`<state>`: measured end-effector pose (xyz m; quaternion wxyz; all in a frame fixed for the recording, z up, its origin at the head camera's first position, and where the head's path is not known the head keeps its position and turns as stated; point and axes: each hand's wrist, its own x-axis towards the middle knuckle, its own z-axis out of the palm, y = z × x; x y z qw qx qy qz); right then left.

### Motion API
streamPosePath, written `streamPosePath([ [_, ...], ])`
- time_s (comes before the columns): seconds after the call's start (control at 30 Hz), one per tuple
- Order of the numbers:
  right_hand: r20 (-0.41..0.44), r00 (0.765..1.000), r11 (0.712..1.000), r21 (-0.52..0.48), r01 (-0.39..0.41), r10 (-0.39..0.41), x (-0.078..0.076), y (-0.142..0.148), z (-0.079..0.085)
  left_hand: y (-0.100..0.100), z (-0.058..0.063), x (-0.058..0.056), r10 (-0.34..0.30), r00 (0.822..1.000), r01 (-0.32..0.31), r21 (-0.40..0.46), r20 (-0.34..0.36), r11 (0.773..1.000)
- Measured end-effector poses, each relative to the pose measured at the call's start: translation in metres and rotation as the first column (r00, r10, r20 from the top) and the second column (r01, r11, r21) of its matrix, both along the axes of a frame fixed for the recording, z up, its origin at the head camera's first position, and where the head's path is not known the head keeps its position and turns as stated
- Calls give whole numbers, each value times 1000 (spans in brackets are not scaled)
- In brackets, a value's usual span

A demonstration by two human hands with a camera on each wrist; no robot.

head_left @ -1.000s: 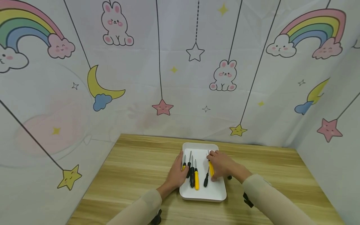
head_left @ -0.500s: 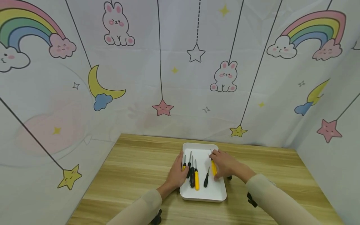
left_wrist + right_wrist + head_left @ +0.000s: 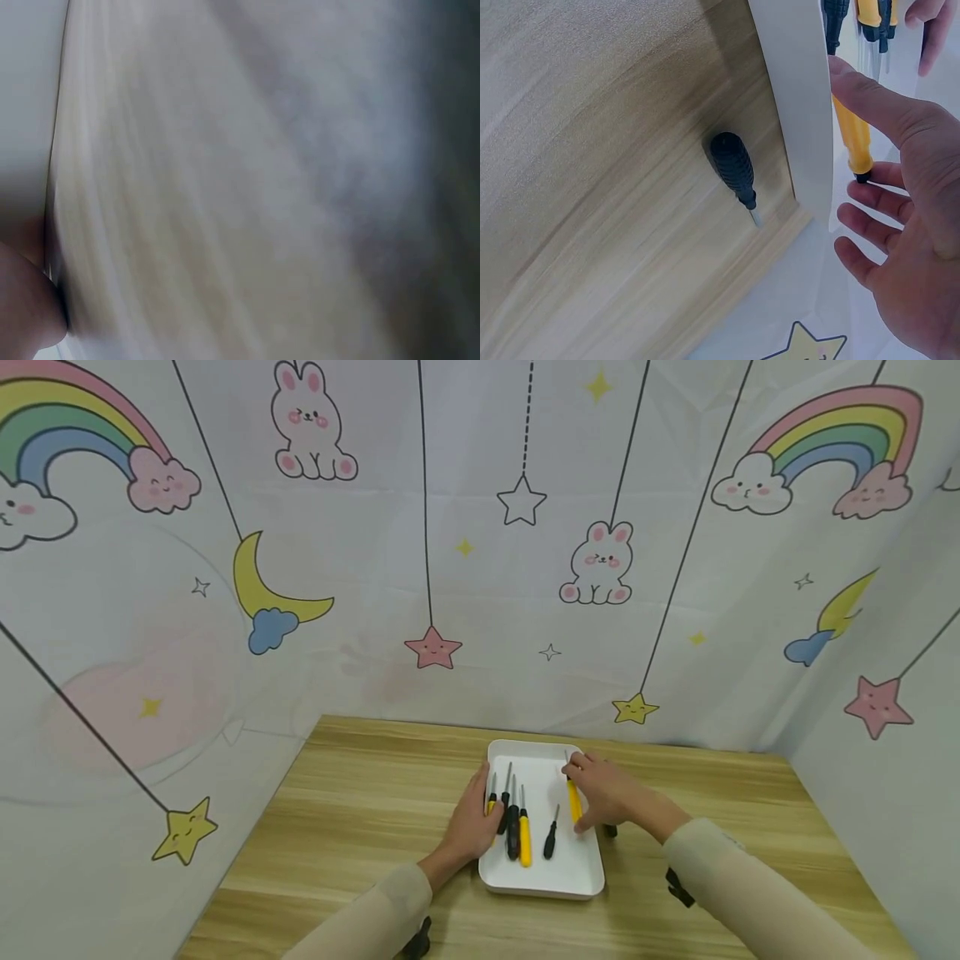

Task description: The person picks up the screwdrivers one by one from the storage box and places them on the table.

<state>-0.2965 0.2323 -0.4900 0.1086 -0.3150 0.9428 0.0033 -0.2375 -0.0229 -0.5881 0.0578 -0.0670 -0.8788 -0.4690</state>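
A white tray (image 3: 536,881) lies on the wooden table, with several screwdrivers in its left half and a small black screwdriver (image 3: 551,842) nearer the middle. My left hand (image 3: 474,818) grips the tray's left wall, fingers along the outside and thumb over the rim. At the right side of the tray, my right hand (image 3: 603,793) holds a yellow-handled screwdriver (image 3: 574,802) lengthwise between thumb and fingertips. The right wrist view shows the thumb on one part of its yellow handle (image 3: 853,135) and a finger by its black end.
A black-handled screwdriver (image 3: 733,165) lies on the table (image 3: 630,225) just outside the tray's right wall. A white printed curtain (image 3: 487,693) hangs behind the table. The left wrist view is mostly blurred tabletop.
My right hand has moved to the right with the yellow-handled screwdriver, from beside the small black one to near the tray's right wall. My left hand has stayed in place.
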Motion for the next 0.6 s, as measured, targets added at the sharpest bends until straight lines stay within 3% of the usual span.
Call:
streamPosePath([
  [0.6, -82, 996, 1000, 6, -26, 26, 0, 9, 8, -2, 0, -1, -19, 1000, 19, -1, -16, 1000],
])
